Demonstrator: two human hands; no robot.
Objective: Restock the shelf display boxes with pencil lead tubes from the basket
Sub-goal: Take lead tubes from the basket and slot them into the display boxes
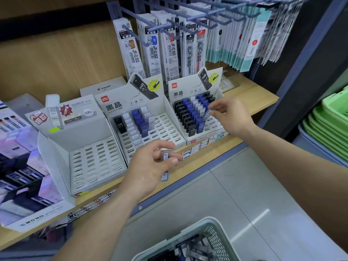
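A clear tube (165,156) is pinched between the thumb and fingers of the left hand (148,166), just in front of the middle box (165,125), with a second seemingly tucked beneath it. To seat it well, I'd turn it upright and press it straight into a free slot on that box's right side. The right hand (232,114) hovers over the right box (178,91), fingers loosely apart and holding nothing I can see, and the basket (212,225) sits well in front.

Stationery shop: hanging refill packs (170,48) on hooks (barcoded), shelf display boxes (143,117)
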